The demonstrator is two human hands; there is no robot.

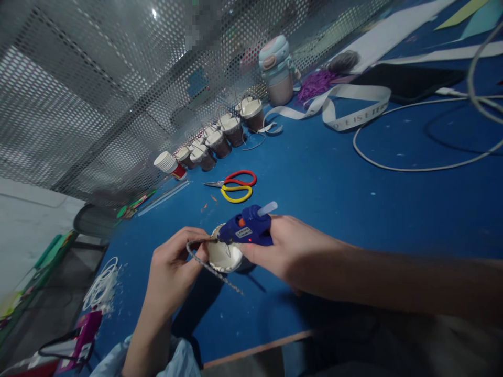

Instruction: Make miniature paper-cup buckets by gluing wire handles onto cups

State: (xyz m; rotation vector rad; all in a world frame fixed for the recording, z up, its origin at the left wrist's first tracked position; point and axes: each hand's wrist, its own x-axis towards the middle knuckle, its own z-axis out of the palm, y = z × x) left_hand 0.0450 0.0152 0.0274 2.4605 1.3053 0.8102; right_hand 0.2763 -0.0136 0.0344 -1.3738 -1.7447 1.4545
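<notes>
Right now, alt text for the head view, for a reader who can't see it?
The right hand grips a blue plastic hot-glue gun, nozzle at the rim of a small white paper cup, where the left hand pinches a twisted grey cord. Behind on the blue table lie red-and-yellow-handled scissors and a row of brown cups.

scissors ahead — cups beyond, tabletop free rightward

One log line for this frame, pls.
left hand: pinches cord against cup rim | right hand: grips glue gun, nozzle at rim | scissors beyond, untouched
</notes>
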